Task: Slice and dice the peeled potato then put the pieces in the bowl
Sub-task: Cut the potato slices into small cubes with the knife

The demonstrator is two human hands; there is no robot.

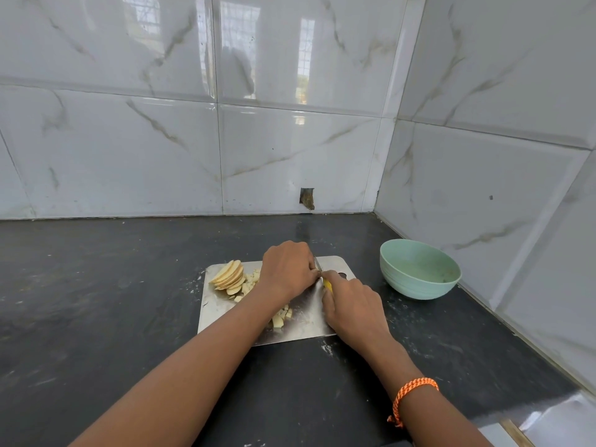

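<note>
Head view shows your two hands meeting over a steel cutting board [213,314] that lies flat on the dark bench [96,285]. Your left hand [288,269] is curled knuckles-up over whatever it is pinning to the board; what lies under the fingers is hidden, so you cannot tell from this view how much potato it covers. Your right hand [353,306] is wrapped around the yellow handle of a knife [324,280], whose narrow blade runs away from you, just beside the left hand's knuckles. A fan of potato slices [229,276] leans together at the board's far left corner, and small diced pieces [280,317] lie scattered beside the slices and near the middle of the board, partly behind your left forearm. The green bowl [419,269] stands upright on the bench to the right of the board, apart from it, near the tiled wall [290,140]. An orange braided band [411,396] circles your right wrist
</note>
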